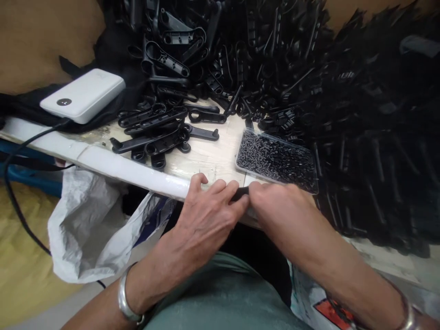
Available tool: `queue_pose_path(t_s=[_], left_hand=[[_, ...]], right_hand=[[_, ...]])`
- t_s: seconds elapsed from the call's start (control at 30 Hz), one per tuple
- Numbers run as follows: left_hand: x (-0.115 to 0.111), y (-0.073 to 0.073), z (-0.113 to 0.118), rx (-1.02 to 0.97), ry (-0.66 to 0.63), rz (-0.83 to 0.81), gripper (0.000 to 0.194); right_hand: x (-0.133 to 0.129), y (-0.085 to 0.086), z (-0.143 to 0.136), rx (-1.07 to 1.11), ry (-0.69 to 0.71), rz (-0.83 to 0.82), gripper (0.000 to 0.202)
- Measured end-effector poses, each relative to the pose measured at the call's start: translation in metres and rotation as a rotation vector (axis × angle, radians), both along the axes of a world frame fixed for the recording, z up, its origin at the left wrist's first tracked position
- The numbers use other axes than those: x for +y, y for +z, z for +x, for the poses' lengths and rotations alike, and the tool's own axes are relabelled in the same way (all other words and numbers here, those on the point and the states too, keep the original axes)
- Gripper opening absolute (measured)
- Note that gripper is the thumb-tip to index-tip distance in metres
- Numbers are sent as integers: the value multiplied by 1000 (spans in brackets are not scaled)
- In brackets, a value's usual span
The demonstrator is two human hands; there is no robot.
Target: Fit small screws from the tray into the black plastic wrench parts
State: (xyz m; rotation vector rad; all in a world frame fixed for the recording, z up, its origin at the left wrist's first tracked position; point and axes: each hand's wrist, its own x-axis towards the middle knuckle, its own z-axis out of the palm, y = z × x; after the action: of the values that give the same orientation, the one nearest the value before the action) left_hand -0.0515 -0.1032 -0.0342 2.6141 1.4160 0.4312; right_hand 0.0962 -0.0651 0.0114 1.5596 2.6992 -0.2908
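At the table's front edge, my left hand (213, 206) is closed on a black plastic part (239, 193), its thumb and fingers pinching the piece. Most of that part is hidden by my hands. Directly beside it, my right hand (277, 199) is balled up against the part's other end, and its fingertips are out of sight underneath. Just beyond my right hand lies a clear plastic box (237, 158) holding many small dark metal pieces, probably screws (264, 156). A loose pile of black lever-like plastic parts (165, 133) lies ahead of my left hand.
A large heap of similar black parts (240, 59) covers the back and right of the table (220, 156). At the left, a white power bank (84, 94) has a black cable (13, 192) hanging from it. Below the edge hangs an open white sack (85, 224).
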Motion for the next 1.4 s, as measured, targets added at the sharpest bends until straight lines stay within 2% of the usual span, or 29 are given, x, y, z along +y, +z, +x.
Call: queue_pose_path(t_s=[0.07,0.13,0.27,0.33,0.4,0.5,0.63,0.83,0.97,1.07,1.23,1.4], left_hand=[[0,5,0,41,-5,-34,27],[1,9,0,75,-9,-74,31],[3,11,0,79,-21,-116,33],[3,8,0,46,-13,-86,36],[1,3,3,-30,12,-31,40],[-3,-3,9,-180,29,45,44],[-9,-3,18,-250,8,22,48],[-15,9,25,-135,-32,0,50],[-13,3,24,-376,-30,-15,44],[-12,-3,25,-562,28,-15,40],[-13,-2,30,-574,66,-11,42],[-13,-1,35,-577,45,37,43]], right_hand=[[9,-1,14,-29,20,-102,25],[13,-1,28,36,-31,-197,27],[0,-7,56,503,-394,-335,28],[-14,-15,66,763,-574,-477,30],[-27,-25,70,1011,-694,-620,35],[-37,-38,66,1350,-712,-777,51],[-37,-44,55,1656,-634,-825,41],[-36,-49,55,1757,-711,-739,33],[-34,-46,56,1713,-748,-754,37],[-31,-40,54,1674,-767,-755,40],[-31,-37,47,1688,-747,-761,46],[-32,-40,42,1710,-777,-698,37]])
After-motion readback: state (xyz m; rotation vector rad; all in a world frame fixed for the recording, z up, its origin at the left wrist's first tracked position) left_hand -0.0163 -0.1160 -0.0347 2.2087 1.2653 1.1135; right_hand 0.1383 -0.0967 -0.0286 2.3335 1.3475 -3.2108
